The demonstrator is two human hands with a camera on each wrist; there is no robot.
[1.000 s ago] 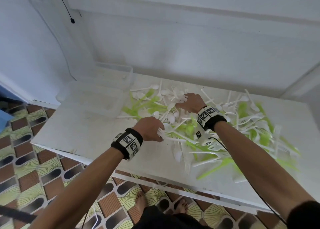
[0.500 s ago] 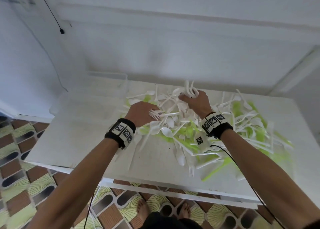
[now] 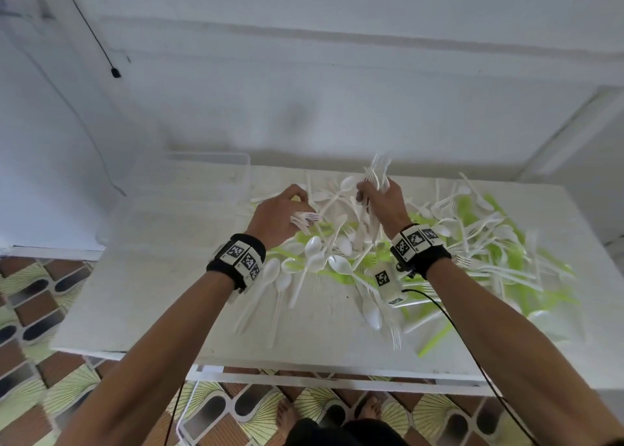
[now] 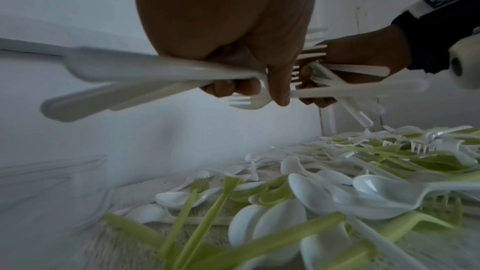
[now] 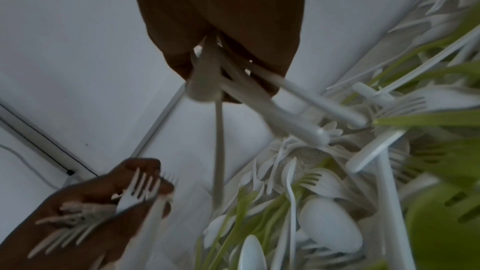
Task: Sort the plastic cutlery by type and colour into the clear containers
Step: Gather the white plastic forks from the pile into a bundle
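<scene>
far left of the white table: clear containers, stacked or side by side, cannot tell which; walls faint against the tabletop, contents not discernible. just right of them, left hand raised over the near-left edge of the cutlery pile, fingers curled around a small bunch of white forks; tines stick out to the right past the knuckles in the head view, handles fan out the other side in the left wrist view. centre: right hand close beside the left, above the middle of the pile, fist closed around a second bunch of white forks with tines pointing up and away; handles hang below the palm toward the pile in the right wrist view. both bunches clear of the tabletop. wrist bands with black-and-white markers on both wrists. under and to the right of the hands: pile of mixed white spoons, white forks and lime-green pieces, tangled and overlapping, spreading to the table's right end. several white spoons lie bowl-up at the near edge of the pile. patterned tile floor below the table.
</scene>
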